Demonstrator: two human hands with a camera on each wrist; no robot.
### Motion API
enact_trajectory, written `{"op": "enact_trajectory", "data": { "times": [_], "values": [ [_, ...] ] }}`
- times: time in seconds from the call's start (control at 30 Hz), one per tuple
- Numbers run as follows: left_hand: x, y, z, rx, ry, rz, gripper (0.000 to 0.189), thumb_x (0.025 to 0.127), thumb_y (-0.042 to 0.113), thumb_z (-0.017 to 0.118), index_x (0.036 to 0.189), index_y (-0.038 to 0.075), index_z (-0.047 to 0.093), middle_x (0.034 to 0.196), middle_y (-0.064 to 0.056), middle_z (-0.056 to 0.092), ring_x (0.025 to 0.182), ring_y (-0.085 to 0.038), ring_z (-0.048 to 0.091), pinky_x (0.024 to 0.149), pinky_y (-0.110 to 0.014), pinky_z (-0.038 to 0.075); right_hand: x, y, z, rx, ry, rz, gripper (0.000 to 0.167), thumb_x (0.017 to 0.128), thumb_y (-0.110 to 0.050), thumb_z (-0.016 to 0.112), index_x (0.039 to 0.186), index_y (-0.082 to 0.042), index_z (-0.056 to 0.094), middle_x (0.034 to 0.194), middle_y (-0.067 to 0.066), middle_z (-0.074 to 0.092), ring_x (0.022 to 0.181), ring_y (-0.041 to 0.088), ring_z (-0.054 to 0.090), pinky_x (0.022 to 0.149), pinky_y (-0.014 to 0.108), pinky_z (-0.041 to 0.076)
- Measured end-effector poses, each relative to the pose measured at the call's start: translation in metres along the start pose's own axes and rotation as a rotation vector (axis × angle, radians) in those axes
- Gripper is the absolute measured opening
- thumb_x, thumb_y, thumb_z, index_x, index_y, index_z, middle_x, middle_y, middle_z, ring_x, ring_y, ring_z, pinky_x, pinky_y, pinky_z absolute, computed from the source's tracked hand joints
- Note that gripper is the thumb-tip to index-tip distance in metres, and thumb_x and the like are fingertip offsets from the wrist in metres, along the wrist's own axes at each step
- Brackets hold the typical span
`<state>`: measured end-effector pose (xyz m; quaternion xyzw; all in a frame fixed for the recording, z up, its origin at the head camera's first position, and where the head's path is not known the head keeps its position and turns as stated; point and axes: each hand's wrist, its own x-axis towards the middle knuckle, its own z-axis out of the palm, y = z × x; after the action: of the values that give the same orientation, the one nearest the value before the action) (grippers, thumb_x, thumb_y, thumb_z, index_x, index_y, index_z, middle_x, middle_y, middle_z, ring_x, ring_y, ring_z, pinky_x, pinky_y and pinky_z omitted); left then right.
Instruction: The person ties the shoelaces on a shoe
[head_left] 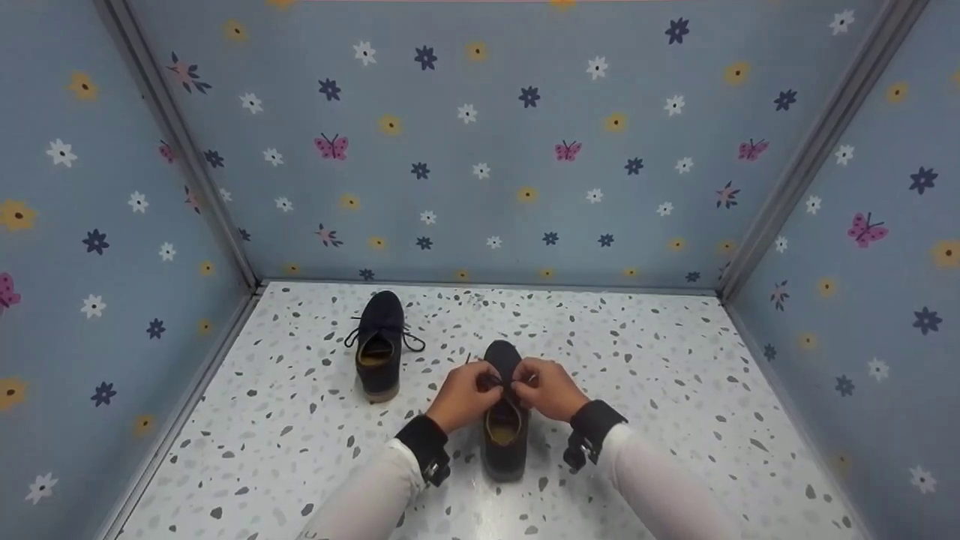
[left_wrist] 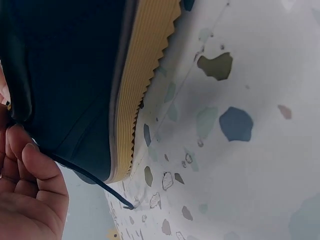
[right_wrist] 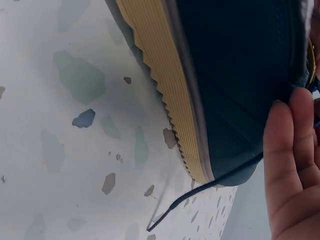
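Observation:
A dark shoe (head_left: 504, 457) with a tan lining stands upright on the speckled floor, its toe pointing away from me. Over its lacing, my left hand (head_left: 466, 394) and right hand (head_left: 551, 390) meet from either side. My left fingers pinch a dark shoelace (left_wrist: 95, 181), whose free end trails past the toe in the left wrist view. On the other side, my right thumb and fingers pinch the lace as well, and its loose end (right_wrist: 185, 197) hangs down toward the floor. The fingers hide how the laces cross. Both wrist views show the shoe's ridged tan sole (left_wrist: 142, 60).
To the left and farther off stands a second dark shoe (head_left: 380, 319), its lace tied in a bow. Blue flowered panels (head_left: 480, 217) close off the back and both sides of the white speckled floor (head_left: 637, 352). Each wrist wears a black band (head_left: 596, 424).

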<state>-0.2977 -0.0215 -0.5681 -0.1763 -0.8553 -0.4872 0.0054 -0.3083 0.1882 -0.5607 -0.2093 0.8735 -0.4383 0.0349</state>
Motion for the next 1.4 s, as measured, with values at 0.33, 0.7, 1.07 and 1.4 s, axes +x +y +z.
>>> {"op": "enact_trajectory", "data": {
  "times": [0.33,0.7,1.07,1.4],
  "values": [
    [-0.010,0.001,-0.003,0.010,0.025,0.062,0.008,0.086,0.010,0.079,0.094,0.012,0.078,0.091,-0.002,0.074,0.080,-0.006,0.062,0.074,-0.022,0.053,-0.001,0.002,0.012,-0.125,0.158,-0.075,0.014,0.093,-0.010,0.075,0.085,-0.012,0.064,0.082,0.000,0.068,0.071,0.003,0.061,0.066,0.023,0.054],
    [-0.011,-0.004,-0.014,-0.052,0.060,0.047,0.005,0.091,0.010,0.071,0.093,0.011,0.076,0.086,0.000,0.072,0.075,-0.005,0.059,0.072,-0.022,0.051,-0.003,0.004,0.016,-0.122,0.203,-0.067,0.016,0.093,-0.014,0.077,0.084,-0.015,0.064,0.080,-0.002,0.067,0.072,0.004,0.057,0.067,0.023,0.051],
    [0.007,-0.004,-0.024,-0.169,-0.037,-0.134,0.013,0.100,0.018,0.067,0.103,0.006,0.072,0.087,-0.002,0.068,0.073,-0.010,0.061,0.060,-0.026,0.054,-0.003,0.004,0.016,-0.090,0.206,-0.069,0.016,0.095,-0.016,0.076,0.084,-0.015,0.064,0.077,-0.002,0.066,0.068,0.003,0.056,0.063,0.022,0.051],
    [0.016,-0.003,-0.020,-0.120,-0.159,-0.167,0.016,0.101,0.022,0.067,0.102,0.007,0.072,0.087,0.000,0.068,0.074,-0.010,0.060,0.062,-0.024,0.049,-0.003,0.006,0.017,-0.094,0.187,-0.079,0.014,0.095,-0.011,0.075,0.086,-0.014,0.064,0.080,0.000,0.067,0.068,0.003,0.058,0.061,0.022,0.053]
  ]
}}
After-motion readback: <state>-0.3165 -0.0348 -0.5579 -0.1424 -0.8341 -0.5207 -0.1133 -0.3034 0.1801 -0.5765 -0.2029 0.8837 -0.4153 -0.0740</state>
